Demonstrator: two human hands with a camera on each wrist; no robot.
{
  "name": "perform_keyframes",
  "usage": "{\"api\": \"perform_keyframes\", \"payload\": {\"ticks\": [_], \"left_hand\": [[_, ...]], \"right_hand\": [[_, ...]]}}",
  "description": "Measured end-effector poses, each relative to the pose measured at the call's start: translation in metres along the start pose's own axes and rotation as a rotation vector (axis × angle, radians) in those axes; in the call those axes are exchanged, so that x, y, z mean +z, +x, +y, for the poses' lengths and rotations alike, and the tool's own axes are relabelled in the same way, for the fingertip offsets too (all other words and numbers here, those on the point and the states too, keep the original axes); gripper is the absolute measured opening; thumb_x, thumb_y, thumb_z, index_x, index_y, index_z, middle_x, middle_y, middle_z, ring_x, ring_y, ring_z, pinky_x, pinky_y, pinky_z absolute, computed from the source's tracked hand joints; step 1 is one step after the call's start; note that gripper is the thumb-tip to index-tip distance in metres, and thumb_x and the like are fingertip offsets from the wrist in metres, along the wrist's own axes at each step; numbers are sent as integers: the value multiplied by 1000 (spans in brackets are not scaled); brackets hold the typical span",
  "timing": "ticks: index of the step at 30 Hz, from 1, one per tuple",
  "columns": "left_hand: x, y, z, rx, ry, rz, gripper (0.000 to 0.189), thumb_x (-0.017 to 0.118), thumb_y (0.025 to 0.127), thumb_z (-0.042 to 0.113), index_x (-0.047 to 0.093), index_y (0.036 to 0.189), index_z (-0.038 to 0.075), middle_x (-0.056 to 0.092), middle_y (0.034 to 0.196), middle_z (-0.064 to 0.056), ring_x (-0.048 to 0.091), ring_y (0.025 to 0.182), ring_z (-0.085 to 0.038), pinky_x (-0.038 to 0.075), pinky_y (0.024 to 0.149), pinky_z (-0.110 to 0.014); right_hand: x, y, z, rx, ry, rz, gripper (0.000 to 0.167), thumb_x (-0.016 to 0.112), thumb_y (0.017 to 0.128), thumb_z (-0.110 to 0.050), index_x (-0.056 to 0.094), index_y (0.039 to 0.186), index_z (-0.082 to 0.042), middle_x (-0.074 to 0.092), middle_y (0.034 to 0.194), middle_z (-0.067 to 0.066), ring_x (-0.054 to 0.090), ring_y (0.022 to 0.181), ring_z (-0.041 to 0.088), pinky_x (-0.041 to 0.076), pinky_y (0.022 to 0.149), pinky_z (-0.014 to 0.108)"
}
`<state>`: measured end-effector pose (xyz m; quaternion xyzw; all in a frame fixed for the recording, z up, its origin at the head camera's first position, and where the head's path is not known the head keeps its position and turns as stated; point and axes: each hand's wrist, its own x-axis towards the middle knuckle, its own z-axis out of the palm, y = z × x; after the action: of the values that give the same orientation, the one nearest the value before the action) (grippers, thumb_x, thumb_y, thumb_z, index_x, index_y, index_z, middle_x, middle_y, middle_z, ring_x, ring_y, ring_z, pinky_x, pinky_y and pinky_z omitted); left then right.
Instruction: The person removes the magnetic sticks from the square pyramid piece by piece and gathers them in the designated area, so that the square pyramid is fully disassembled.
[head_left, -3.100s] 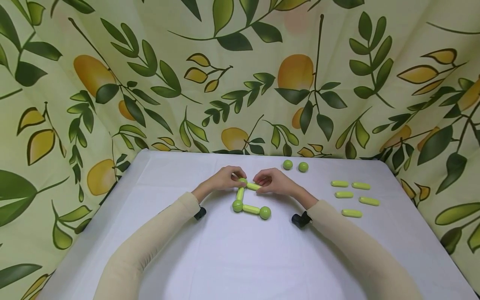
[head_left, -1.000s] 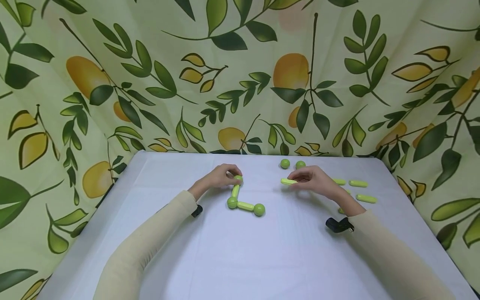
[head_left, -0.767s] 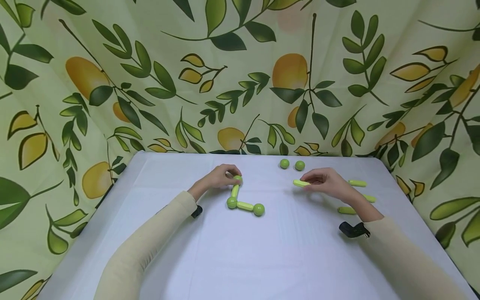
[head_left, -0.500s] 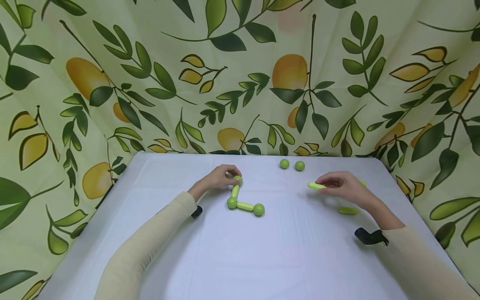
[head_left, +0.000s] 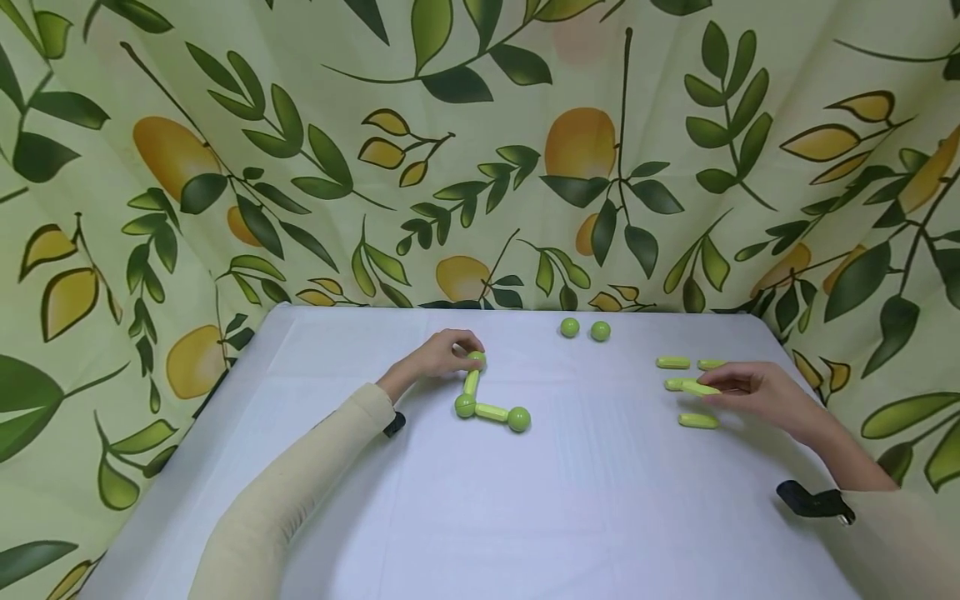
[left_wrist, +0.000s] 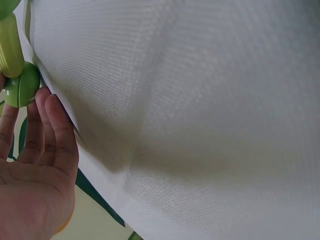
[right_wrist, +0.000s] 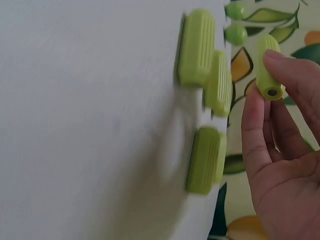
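Observation:
My left hand (head_left: 442, 353) pinches a green ball (left_wrist: 22, 87) at the far end of a joined chain. From that ball a yellow-green ribbed rod (head_left: 471, 383) runs to a corner ball (head_left: 465, 406). A second rod (head_left: 491, 412) leads on to an end ball (head_left: 519, 419), giving an L shape on the table. On the right side, my right hand (head_left: 761, 396) pinches a loose rod (right_wrist: 269, 70) between thumb and fingers. A dark round spot shows in its end. The held rod overlaps a lying rod (head_left: 675, 384) in the head view.
Other loose rods lie about the right hand: one at the back (head_left: 673, 362), one nearer the front (head_left: 698, 421), one partly hidden by the fingers (head_left: 710, 364). Two green balls, the left one (head_left: 569, 327) among them, sit at the back edge. A patterned curtain (head_left: 495, 167) hangs behind the white-covered table (head_left: 450, 517).
My right hand has carried the rod away from the far ball of the chain, rightward to the loose rods. My left hand keeps its pinch on that ball; the chain lies the same.

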<state>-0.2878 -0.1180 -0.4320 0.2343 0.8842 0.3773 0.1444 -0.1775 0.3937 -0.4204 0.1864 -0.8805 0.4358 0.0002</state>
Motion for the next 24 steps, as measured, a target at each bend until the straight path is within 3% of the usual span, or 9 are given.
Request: {"api": "perform_keyframes", "payload": {"ticks": [5,12,20,24], "left_hand": [[1,0,-2,-3,0,-2,21,75,95,14,69,114,7,67,114,-6,62,107,-22,50,94,-33],[0,2,-3,6,-1,-3,20,76,94,14,70,112,8,67,112,-6,62,103,-21,50,91,-33],[0,2,-3,25,10,-3,21,76,94,15,70,112,7,68,112,-6,61,104,-20,50,92,-33],[0,1,-3,20,4,-4,21,76,94,14,70,112,7,68,112,-6,62,104,-21,51,91,-33]], "right_hand": [[-15,-19,14,-3,-9,7,24,80,85,5,74,108,3,72,106,1,66,92,5,52,76,15],[-28,-38,31,120,-71,1,25,82,84,-2,74,107,1,70,106,-9,64,91,1,52,73,16],[-29,-43,41,152,-72,-34,21,82,85,-2,76,104,-2,69,105,-11,64,87,6,52,68,19],[-28,-42,43,121,-54,-67,20,80,85,1,75,104,0,68,106,-11,64,87,5,52,68,19]]}}
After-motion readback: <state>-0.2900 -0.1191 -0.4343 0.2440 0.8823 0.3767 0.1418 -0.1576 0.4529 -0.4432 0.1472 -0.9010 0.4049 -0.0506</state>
